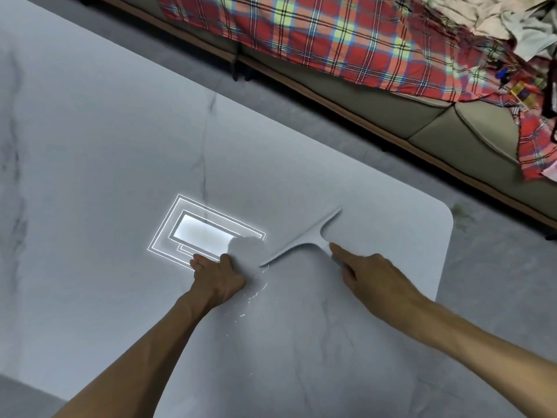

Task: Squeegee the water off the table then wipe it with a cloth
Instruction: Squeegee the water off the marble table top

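A pale grey squeegee (301,239) lies blade-down on the light marble table (105,164). My right hand (370,276) grips its short handle, with the index finger stretched along it. My left hand (218,277) is closed on a pale grey cloth (247,247), bunched on the table just left of the blade's near end. Small water droplets (254,294) glint on the surface right of my left hand, below the blade's near tip.
A bright reflection of a rectangular ceiling light (205,232) shines on the table beyond my left hand. The table's rounded far right corner (446,212) is close to the squeegee. A sofa (437,125) with a red plaid blanket (346,34) stands beyond a strip of grey floor.
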The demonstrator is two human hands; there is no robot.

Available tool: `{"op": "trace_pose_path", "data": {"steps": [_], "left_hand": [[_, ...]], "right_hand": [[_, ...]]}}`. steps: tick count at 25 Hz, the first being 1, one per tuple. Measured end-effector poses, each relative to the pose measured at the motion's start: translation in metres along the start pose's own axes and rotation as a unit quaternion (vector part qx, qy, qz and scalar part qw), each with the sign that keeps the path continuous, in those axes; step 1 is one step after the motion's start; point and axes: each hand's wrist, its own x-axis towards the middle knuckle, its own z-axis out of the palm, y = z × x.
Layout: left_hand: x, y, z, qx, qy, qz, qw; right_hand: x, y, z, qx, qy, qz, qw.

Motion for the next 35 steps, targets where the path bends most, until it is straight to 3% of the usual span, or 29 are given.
{"op": "trace_pose_path", "data": {"steps": [4,7,11,16,18,21,24,27,35], "left_hand": [[0.007,-0.001,0.002,0.001,-0.004,-0.015,1.0],[0.016,-0.007,0.007,0.021,-0.019,-0.008,1.0],[0.015,-0.007,0.007,0.052,-0.018,0.0,0.998],[0.013,-0.005,0.007,0.07,-0.021,0.018,0.997],[0.014,-0.006,0.011,0.076,-0.01,0.018,0.997],[0.015,-0.007,0.012,0.062,0.003,0.014,0.998],[0.023,-0.01,0.013,0.087,-0.019,0.032,0.996],[0.031,-0.013,0.018,0.095,-0.014,0.019,0.995],[0.022,-0.008,0.015,0.084,-0.024,-0.004,0.996]], "right_hand": [[0.058,0.022,-0.044,0.052,0.139,0.008,0.989],[0.112,0.044,-0.056,0.071,0.177,0.089,0.978],[0.102,0.051,-0.019,0.053,0.149,0.142,0.977],[0.001,0.02,0.02,0.098,0.006,0.148,0.984],[-0.012,0.016,0.009,0.108,-0.003,0.152,0.983],[0.03,0.042,-0.026,0.113,0.103,0.156,0.976],[0.089,0.076,-0.06,0.179,0.178,0.254,0.934],[0.105,0.078,-0.054,0.255,0.146,0.307,0.905],[0.012,-0.009,0.025,0.293,-0.035,0.302,0.906]]}}
